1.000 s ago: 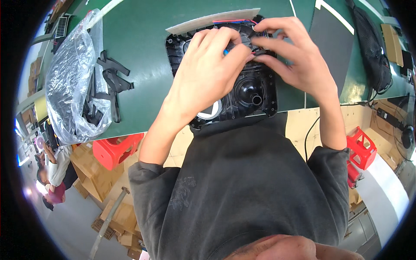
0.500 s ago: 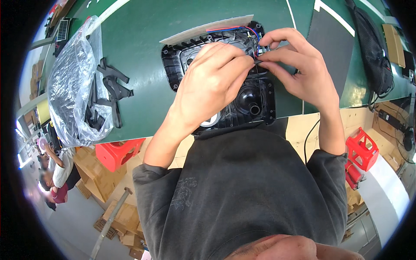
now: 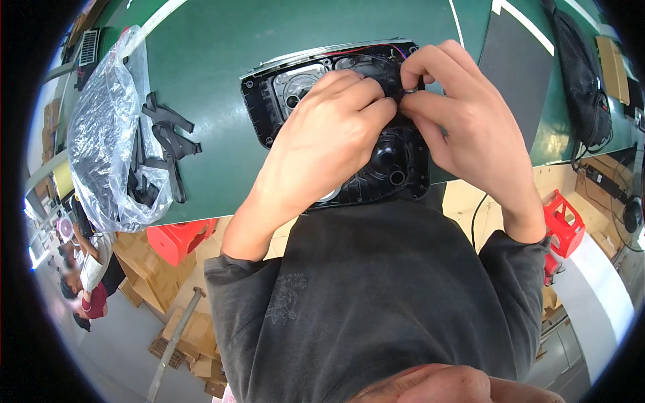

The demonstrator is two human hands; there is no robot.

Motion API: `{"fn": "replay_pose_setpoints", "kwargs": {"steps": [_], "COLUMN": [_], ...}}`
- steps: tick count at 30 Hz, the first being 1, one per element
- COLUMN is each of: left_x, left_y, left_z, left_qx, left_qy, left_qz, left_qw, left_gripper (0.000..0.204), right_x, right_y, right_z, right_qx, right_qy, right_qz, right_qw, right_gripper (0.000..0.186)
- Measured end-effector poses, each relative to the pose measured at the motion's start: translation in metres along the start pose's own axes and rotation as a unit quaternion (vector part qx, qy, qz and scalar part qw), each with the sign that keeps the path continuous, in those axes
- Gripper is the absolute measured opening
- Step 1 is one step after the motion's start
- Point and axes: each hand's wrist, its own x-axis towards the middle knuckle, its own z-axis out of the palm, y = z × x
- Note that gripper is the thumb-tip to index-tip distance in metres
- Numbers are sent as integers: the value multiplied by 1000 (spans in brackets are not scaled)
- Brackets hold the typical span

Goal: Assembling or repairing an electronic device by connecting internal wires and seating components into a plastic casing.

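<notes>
A black plastic housing (image 3: 259,111) with ribbed edges and round moulded parts lies on the table under my hands. Its nearer section has a round black socket (image 3: 396,177). Along its far edge runs a thin grey metal-looking strip (image 3: 322,52), and a red wire (image 3: 356,50) passes beside it. My left hand (image 3: 336,124) reaches over the middle of the housing, fingers curled and pinched together. Close to it, at the housing's right side, my right hand (image 3: 460,101) pinches with thumb and fingers. What lies between the fingertips of both hands is hidden or too small to name.
On the left lie a clear plastic bag (image 3: 101,141) and several black strap-like pieces (image 3: 176,141). A black mat (image 3: 514,80) and a black mesh bag (image 3: 581,87) are on the right. Red stools (image 3: 178,240) stand below the table edge.
The housing has shifted and tilted slightly, so the strip looks narrower. My right hand has come slightly lower, and less of the wires shows. Both hands stay pinched close together.
</notes>
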Motion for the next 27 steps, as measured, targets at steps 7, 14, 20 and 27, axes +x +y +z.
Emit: {"fn": "replay_pose_setpoints", "kwargs": {"steps": [7, 14, 20, 27], "left_x": [5, -3, -3, 5], "left_y": [-8, -14, -17, 1], "left_z": [-4, 4, 3, -2], "left_qx": [61, 2, 19, 269], "left_qy": [-11, 86, 64, -45], "left_qz": [6, 38, 37, 79], "left_qw": [998, 996, 997, 959], "left_gripper": [19, 17, 20, 12], "right_x": [11, 5, 3, 14], "right_y": [6, 21, 21, -1], "right_z": [2, -5, -2, -1], "right_qx": [-61, 54, 87, -9], "right_qy": [-9, -33, -29, -40], "right_qz": [18, 22, 31, 72], "right_qw": [998, 998, 995, 997], "right_gripper": [12, 15, 16, 18]}}
